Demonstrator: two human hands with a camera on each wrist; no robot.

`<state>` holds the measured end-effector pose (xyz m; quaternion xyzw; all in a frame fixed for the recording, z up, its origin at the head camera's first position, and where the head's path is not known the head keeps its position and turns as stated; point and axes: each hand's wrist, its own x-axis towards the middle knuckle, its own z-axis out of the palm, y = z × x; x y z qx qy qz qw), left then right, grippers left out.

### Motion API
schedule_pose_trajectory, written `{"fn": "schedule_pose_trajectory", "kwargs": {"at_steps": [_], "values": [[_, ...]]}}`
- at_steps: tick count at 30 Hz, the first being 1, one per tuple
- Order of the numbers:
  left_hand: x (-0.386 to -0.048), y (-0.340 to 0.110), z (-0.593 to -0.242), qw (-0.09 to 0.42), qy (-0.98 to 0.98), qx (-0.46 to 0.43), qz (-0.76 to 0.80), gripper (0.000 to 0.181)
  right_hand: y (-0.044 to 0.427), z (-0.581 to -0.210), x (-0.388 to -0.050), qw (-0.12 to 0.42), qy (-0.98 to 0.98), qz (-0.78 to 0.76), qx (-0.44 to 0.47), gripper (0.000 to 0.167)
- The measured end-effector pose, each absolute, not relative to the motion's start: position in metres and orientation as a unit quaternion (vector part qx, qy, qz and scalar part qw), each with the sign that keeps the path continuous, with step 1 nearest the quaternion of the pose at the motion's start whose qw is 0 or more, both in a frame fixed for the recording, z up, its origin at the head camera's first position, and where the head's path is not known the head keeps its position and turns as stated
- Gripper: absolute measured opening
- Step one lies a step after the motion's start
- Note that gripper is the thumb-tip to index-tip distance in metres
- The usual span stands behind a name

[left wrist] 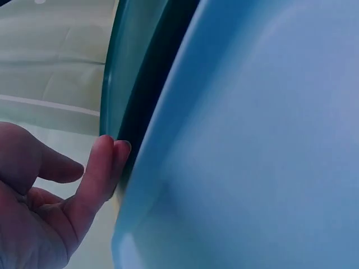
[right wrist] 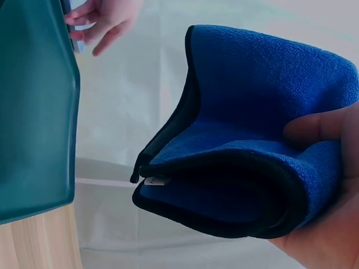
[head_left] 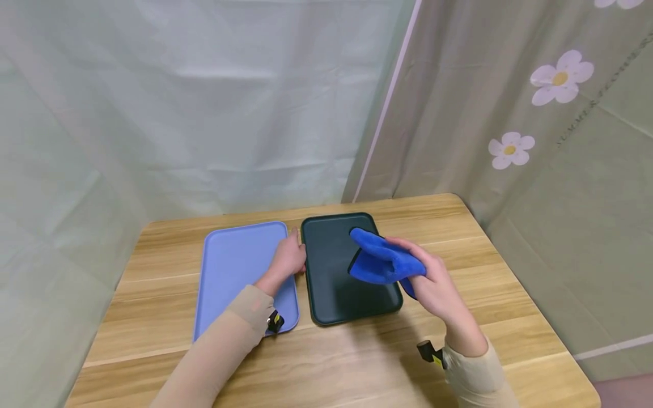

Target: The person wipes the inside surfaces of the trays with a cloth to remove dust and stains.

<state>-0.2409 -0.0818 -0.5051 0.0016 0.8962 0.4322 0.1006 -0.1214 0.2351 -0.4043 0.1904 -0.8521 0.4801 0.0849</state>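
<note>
A folded blue cloth [head_left: 380,260] with dark edging is gripped in my right hand [head_left: 436,280], held above the right side of the dark green tray [head_left: 336,272]. In the right wrist view the cloth [right wrist: 258,84] hangs in a loose fold, the thumb pressing on it and a small white tag showing inside. My left hand [head_left: 289,255] reaches across the blue tray [head_left: 240,255] to the left rim of the green tray. In the left wrist view its fingertips [left wrist: 101,162] touch that rim, and the thumb stands apart from it.
Both trays lie side by side on a wood-grain table [head_left: 347,368], a narrow gap between them. Pale curtains [head_left: 245,102] hang behind the table, and a flowered curtain [head_left: 576,226] hangs along its right side.
</note>
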Motion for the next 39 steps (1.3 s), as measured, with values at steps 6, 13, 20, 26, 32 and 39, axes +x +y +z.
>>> {"fn": "schedule_pose_trajectory", "kwargs": {"at_steps": [6, 13, 20, 26, 32, 39], "values": [[-0.238, -0.086, -0.503, 0.068, 0.889, 0.027, 0.452, 0.062, 0.243, -0.406, -0.132, 0.069, -0.858, 0.475, 0.181, 0.047], [-0.232, -0.104, -0.502, -0.001, 0.864, 0.05, 0.502, 0.053, 0.278, -0.426, -0.17, 0.095, -0.899, 0.388, 0.179, 0.06], [-0.218, -0.137, -0.496, -0.032, 0.851, 0.045, 0.522, 0.046, 0.33, -0.464, -0.2, 0.011, -0.955, 0.191, 0.228, 0.084], [-0.202, -0.173, -0.488, -0.035, 0.854, 0.034, 0.518, 0.044, 0.357, -0.494, -0.182, -0.089, -0.955, 0.106, 0.263, 0.092], [-0.191, -0.21, -0.482, -0.041, 0.856, 0.02, 0.514, 0.047, 0.369, -0.498, -0.173, -0.105, -0.946, 0.096, 0.292, 0.095], [-0.197, -0.248, -0.484, -0.074, 0.899, 0.017, 0.432, 0.051, 0.37, -0.482, -0.182, -0.106, -0.935, 0.153, 0.303, 0.059]]}}
